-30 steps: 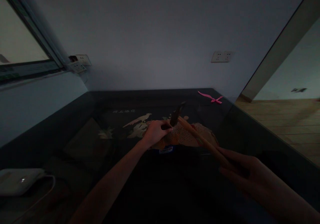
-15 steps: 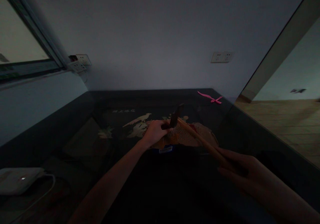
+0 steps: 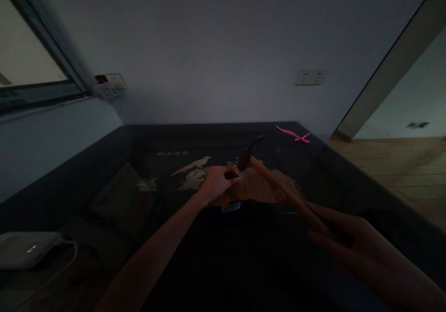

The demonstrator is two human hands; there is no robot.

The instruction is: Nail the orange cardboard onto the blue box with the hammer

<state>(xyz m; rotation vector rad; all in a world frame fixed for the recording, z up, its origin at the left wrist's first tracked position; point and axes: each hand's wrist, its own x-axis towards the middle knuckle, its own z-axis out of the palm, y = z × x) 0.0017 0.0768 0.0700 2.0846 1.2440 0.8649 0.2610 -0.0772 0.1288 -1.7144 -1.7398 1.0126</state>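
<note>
My right hand (image 3: pixel 344 237) is wrapped round the wooden handle of a hammer (image 3: pixel 278 184), whose dark head is raised just right of my left hand. My left hand (image 3: pixel 219 182) is closed in a pinch over a brown speckled piece (image 3: pixel 256 184) lying on the dark table; what its fingertips hold is too small and dark to make out. Under the near edge of the speckled piece shows a dark blue object with a white label (image 3: pixel 231 207).
A pink ribbon (image 3: pixel 296 136) lies at the table's back right corner. At the left edge stands a white device (image 3: pixel 29 250) with a cable. The dark table (image 3: pixel 209 130) meets a wall with sockets (image 3: pixel 311 77).
The hammer head has risen slightly and moved a little right, away from my left hand. My right hand has shifted slightly right. My left hand has stayed nearly still.
</note>
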